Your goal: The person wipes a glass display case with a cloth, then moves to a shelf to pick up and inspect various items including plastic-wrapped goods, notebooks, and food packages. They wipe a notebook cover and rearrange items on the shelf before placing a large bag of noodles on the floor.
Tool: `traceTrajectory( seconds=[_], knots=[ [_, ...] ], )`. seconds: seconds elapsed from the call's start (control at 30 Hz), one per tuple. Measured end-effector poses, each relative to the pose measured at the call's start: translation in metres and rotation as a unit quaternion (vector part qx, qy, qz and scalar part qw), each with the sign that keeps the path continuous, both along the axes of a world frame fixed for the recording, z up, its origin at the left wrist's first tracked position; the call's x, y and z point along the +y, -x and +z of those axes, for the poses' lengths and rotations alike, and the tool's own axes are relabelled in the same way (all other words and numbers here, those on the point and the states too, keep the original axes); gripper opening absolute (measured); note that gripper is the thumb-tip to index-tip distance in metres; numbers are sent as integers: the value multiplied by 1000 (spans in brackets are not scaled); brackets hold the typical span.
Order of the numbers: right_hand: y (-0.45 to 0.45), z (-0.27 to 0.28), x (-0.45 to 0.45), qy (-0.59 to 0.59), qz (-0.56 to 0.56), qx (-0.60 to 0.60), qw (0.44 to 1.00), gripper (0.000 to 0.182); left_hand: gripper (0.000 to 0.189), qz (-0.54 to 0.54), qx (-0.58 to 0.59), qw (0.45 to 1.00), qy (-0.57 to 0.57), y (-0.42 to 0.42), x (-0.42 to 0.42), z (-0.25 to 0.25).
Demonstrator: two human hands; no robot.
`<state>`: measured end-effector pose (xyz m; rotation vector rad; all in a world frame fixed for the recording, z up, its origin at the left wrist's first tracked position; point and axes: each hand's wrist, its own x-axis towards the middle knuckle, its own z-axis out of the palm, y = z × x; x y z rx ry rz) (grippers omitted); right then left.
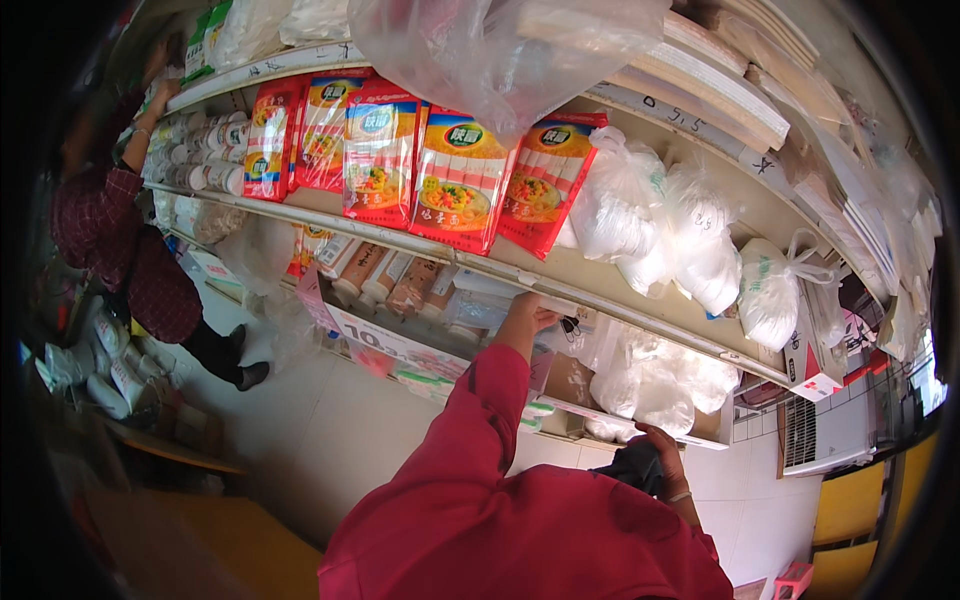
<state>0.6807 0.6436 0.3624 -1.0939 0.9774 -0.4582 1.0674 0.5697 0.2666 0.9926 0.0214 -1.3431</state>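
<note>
My left hand (535, 313) reaches to the front edge (480, 264) of the middle shelf. Its fingers are partly hidden there, so I cannot tell whether they grip anything. A small black item (571, 325) and clear plastic packaging lie just beside the fingertips. Low on the right, my right hand (666, 456) holds a bunched black cloth or bag (634, 466). Above the left hand, red packs of noodles (463, 176) lean in a row on the middle shelf. Tied plastic bags of white powder or grains (619, 199) sit to their right.
Under the shelf are a carton with printed numbers (397, 341) holding wrapped packs and a tray of white bagged goods (667, 375). A large clear plastic bag (510, 52) hangs overhead. Another person (124, 225) reaches to the shelves at left. Yellow panels (847, 506) stand right.
</note>
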Motion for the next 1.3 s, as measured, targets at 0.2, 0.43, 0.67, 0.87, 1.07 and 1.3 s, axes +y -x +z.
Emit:
traceTrajectory(
  seconds=[0.2,0.43,0.67,0.87,1.07,1.3],
  knots=[
    [-30,-3,3,-1,15,-31,999,32,37,-80,-50,994,-61,-10,26,19],
    [-69,9,2,75,81,-62,992,30,17,-190,-148,971,5,27,87,6],
    [-147,58,28,158,107,-181,965,30,59,-238,-60,969,24,83,171,44],
    [-194,65,86,661,231,54,712,57,43,-60,156,949,269,83,194,79],
    [-202,45,93,654,198,-4,730,49,39,32,128,975,181,95,217,116],
    [-193,-3,43,527,107,-16,843,28,28,-50,-26,989,136,106,237,123]
  ],
)
